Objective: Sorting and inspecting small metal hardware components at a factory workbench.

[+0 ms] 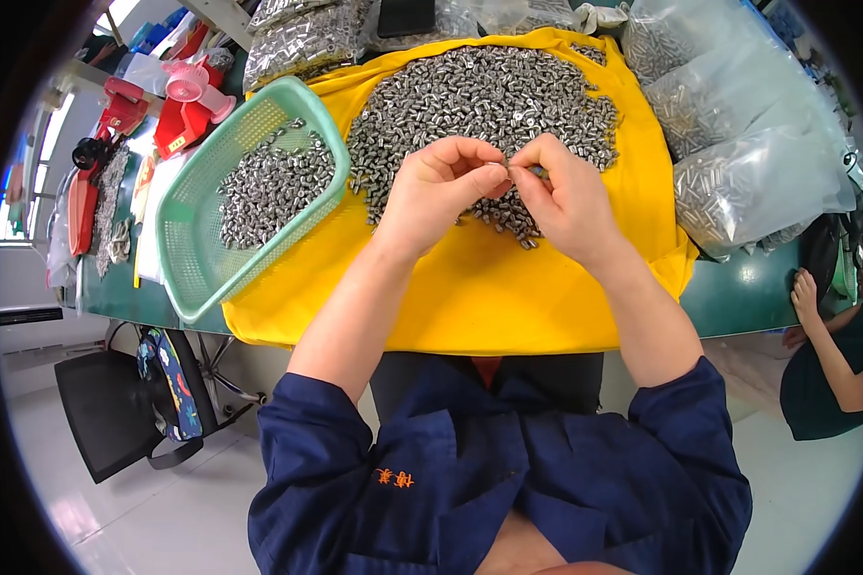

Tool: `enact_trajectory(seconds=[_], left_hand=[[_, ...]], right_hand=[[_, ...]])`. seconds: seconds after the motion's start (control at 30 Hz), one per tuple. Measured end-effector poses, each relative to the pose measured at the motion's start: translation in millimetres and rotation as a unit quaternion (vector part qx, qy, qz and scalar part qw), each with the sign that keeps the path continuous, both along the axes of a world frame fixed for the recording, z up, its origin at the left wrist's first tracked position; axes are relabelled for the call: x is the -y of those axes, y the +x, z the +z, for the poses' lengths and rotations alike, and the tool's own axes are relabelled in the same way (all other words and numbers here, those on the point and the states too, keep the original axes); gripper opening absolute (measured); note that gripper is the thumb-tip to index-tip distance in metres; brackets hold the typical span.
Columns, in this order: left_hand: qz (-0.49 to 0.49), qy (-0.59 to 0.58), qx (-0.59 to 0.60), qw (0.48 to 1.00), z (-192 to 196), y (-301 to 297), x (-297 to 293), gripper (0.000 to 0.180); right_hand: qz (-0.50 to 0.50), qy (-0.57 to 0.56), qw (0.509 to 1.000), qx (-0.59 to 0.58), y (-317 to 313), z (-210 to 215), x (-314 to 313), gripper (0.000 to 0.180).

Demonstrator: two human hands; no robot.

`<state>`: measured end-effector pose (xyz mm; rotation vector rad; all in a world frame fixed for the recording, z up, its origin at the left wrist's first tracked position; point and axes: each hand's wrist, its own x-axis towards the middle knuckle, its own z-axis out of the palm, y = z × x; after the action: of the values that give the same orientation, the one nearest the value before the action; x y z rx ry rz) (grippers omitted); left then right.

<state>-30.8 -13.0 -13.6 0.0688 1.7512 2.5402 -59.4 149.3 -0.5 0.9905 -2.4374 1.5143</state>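
Left hand (438, 187): you curl it, fingertips pinching a small metal piece (537, 172).
Right hand (566, 196): at 3 o'clock, pinching the same piece.
Pile (479, 96): at 12 o'clock.

Both bare forearms reach forward from rolled blue sleeves, converging. The left hand (438, 189) curls its fingers inward, thumb meeting fingertips. The right hand (566, 196) mirrors it, fingertips pinched against the left hand's, knuckles raised.

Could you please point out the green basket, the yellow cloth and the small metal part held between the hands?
green basket (184, 251): head view, on its bare mesh floor.
yellow cloth (470, 292): head view, on its bare front part.
small metal part (537, 172): head view, on its end showing at the fingertips.
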Motion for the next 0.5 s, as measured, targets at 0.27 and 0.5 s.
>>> enact_trajectory(seconds=[0.27,0.5], left_hand=[[0.322,-0.373,-0.123,0.862,39.0,35.0,79.6,0.015],[0.317,-0.673,-0.130,0.655,43.2,49.7,102.4,0.019]], right_hand=[[-0.047,-0.106,0.990,0.075,-7.1,-2.0,-7.4,0.011],[-0.043,-0.122,0.988,0.089,-16.2,-14.6,3.2,0.014]])
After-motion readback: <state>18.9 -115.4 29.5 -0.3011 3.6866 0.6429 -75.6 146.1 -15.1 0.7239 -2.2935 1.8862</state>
